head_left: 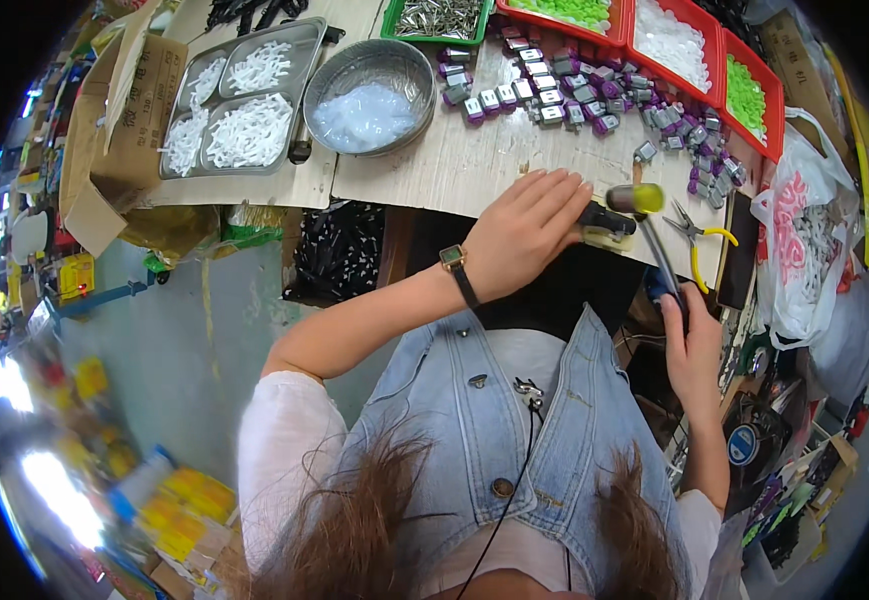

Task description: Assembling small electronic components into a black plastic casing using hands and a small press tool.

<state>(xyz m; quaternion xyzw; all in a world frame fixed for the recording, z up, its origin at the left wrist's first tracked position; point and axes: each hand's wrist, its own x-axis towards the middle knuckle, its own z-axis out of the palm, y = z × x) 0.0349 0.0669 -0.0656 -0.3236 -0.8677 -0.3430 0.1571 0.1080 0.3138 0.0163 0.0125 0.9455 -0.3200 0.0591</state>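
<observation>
My right hand (692, 345) is closed round the handle of a small hammer. The hammer (636, 198) has a yellow-green end on its head, and that head is just above or against the right end of a black plastic part (604, 218). That part lies on a small pale block (609, 240) at the table's front edge. My left hand (529, 235), with a watch on the wrist, has its fingers pressed together on the left end of the black part; the thumb is hidden. Yellow-handled pliers (696, 235) lie open just right of the hammer.
Small grey-and-purple motors (551, 98) spread over the table (404, 190). Behind are red bins (719, 70) and a green bin (479, 38). At left stand a metal bowl (312, 110), a divided tray (299, 60) of white parts and a carton (139, 165). A plastic bag (789, 200) hangs at right.
</observation>
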